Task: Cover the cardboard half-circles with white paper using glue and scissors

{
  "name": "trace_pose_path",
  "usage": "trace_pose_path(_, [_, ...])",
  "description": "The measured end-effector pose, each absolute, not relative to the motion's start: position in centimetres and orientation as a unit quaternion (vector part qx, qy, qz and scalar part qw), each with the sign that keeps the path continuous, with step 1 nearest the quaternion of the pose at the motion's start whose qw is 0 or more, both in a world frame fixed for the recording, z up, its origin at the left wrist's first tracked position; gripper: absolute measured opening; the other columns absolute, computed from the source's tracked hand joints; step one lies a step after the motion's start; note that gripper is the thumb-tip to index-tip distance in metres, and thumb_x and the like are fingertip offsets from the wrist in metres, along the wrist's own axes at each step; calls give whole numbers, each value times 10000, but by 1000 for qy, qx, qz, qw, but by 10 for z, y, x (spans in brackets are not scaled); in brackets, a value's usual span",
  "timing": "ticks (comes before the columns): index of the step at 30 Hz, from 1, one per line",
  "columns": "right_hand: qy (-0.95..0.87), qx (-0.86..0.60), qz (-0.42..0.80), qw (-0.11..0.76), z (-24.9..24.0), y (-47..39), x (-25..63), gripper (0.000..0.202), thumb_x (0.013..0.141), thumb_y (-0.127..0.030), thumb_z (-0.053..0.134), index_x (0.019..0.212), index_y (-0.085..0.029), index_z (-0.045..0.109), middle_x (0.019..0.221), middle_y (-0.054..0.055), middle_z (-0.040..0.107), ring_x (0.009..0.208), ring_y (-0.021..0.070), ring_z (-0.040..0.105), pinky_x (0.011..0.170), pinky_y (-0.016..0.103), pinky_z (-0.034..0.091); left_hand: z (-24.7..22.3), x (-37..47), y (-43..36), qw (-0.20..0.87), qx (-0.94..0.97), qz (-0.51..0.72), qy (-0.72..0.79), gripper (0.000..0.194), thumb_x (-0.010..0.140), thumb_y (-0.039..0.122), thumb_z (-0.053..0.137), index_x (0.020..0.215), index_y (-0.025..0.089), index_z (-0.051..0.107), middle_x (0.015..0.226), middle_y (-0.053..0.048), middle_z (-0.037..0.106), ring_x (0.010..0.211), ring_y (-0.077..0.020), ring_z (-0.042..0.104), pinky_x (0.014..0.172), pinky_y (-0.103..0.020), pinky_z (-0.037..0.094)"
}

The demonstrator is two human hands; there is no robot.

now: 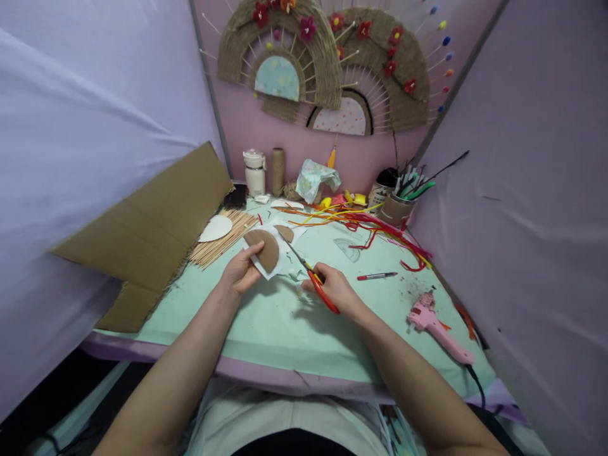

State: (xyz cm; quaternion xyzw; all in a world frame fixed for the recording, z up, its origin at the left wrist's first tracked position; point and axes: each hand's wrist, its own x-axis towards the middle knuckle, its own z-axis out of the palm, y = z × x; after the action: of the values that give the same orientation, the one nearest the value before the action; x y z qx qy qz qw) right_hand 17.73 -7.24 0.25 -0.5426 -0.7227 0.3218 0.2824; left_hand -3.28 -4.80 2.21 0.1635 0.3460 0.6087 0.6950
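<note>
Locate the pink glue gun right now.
In the head view, the pink glue gun lies at the table's right side, right of the red pen.

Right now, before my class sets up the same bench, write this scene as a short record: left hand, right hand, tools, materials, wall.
Left hand: holds a brown half-disc with white sheet beneath
Right hand: holds red-handled scissors
Tools: pink glue gun and pen, right; clear protractor, farther back
Materials: thin sticks beside large cardboard, left; red and yellow strands, back right
Wall: two arched, flowered decorations
</note>
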Motion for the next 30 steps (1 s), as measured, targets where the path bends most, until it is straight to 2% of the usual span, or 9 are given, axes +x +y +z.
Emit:
trace_pose_path(6, [-726,-551,321,257,3,-73,179,259,678,-414,564,677,-220,392,608,-65,448,574,116,382,522,225,256,20,-33,-49,672,222,622,336,208,756,47,580,942,110,648,839,-62,724,722,-157,675,751,-302,559])
trace_pose_path(11, [-736,-529,351,234,10,-77,179,331,667,-470,595,743,-229,381,666,-68,479,600,118,403,531,221,274,20,-31,-51,659,266,617,337,218,730,83,627,944,119,648,848,-58,724,731,-162,672,727,-295,559])
trace_pose_path(17, [-734,-543,337,232,13,-78,178,276,700,-415,558,736,-231,356,649,-72,453,598,119,399,536,225,273,16,-32,-51,644,307,611,343,284,686,133,700,964,134,641,861,-48,722,741,-160,670,734,-280,551])
trace_pose_path(23, [-734,-541,333,241,7,-75,179,252,698,-387,557,732,-231,362,635,-75,446,589,117,389,534,225,269,13,-32,-51,643,330,588,364,360,664,183,732,1007,137,631,927,-69,715,836,-208,669,785,-336,539])
trace_pose_path(30, [-737,-539,320,251,6,-75,178,259,699,-387,550,682,-223,351,603,-75,408,568,110,356,522,223,254,15,-29,-53,641,330,583,375,357,653,192,741,991,133,641,919,-77,715,856,-222,664,780,-336,538])
